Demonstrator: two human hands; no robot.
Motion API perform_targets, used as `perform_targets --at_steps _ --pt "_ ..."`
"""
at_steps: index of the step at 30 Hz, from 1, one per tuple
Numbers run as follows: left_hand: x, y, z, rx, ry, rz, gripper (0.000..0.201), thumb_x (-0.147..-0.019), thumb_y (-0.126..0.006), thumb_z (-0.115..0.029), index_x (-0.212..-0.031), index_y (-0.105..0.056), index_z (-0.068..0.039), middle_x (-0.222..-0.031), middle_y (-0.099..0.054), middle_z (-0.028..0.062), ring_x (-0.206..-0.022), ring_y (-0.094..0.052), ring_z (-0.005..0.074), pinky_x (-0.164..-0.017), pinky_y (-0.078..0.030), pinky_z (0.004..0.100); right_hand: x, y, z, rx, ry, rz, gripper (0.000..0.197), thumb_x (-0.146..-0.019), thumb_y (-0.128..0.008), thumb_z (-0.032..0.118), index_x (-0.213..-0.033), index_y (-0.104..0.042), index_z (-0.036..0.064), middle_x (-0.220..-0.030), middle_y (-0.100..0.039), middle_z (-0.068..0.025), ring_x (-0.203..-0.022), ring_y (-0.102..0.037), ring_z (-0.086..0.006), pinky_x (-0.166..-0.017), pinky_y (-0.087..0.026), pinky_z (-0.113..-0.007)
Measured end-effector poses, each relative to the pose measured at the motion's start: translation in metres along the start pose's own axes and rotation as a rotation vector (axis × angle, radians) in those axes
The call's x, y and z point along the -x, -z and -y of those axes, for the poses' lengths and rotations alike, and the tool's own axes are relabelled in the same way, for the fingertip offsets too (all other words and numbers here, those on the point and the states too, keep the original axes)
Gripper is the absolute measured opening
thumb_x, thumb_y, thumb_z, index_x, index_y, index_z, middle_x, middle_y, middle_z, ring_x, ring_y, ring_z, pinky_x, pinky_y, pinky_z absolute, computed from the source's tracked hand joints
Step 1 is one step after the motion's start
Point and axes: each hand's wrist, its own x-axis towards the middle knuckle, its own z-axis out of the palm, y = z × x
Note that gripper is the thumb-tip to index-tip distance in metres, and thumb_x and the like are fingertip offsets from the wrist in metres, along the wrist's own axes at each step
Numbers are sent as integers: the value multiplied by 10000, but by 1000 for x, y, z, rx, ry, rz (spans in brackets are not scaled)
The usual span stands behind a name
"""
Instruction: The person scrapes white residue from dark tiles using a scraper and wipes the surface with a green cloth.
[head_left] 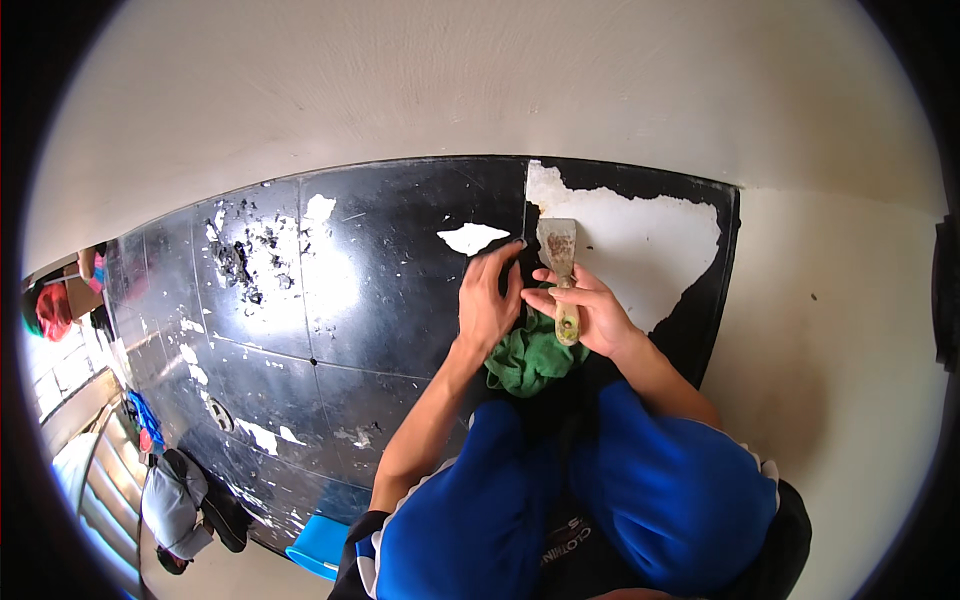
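Note:
My right hand holds a putty knife by its worn, pale handle, with the thumb across it. Its rusty, stained blade points away from me over a bare white patch in the glossy black surface. Just left of that patch, my left hand has bent fingers, thumb apart from them, and fingertips by the patch's edge; I see nothing held. A jagged white piece lies beyond its knuckles. Under both wrists, between my knees, sits a crumpled green cloth.
Black flakes and white scraps are scattered to the left. Pale walls bound the far and right sides. At the lower left are a blue plastic item, a grey bundle and a stair-like railing.

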Motion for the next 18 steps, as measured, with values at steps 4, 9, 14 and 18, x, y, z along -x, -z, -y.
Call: perform_targets --at_steps 4,9,14,18 --pt "36 34 -41 -102 -96 12 435 -843 -712 -40 -1263 -600 -16 -1178 -683 140 -1088 -620 354 -991 -479 437 -5 -2 1 -197 -65 78 443 -952 -577 36 -1371 -433 31 -1363 -513 -155 -1354 -475 -357 -1187 -366 -547" --pt "31 80 -105 -208 -189 298 668 -854 -778 -201 -1399 -447 -4 -1219 -659 209 -1136 -627 370 -939 -538 425 -21 -17 3 -168 -109 102 327 -990 -538 90 -1304 -487 17 -1441 -489 -185 -1411 -437 -346 -1183 -366 -486" --pt "-6 78 -106 -126 310 608 706 -931 -743 -350 -1365 -330 25 -1124 -668 222 -897 -736 317 -808 -595 426 -34 -19 3 -134 -117 46 315 -1016 -549 113 -1310 -477 24 -1366 -576 -156 -1376 -495 -289 -1141 -410 -464" --pt "-20 50 -99 322 673 449 651 -937 -700 -317 -1311 -324 60 -1047 -681 239 -829 -740 243 -696 -591 372 -21 -39 9 115 -220 -24 333 -1040 -566 345 -1265 -513 105 -1255 -590 -69 -1130 -581 -210 -882 -454 -331"
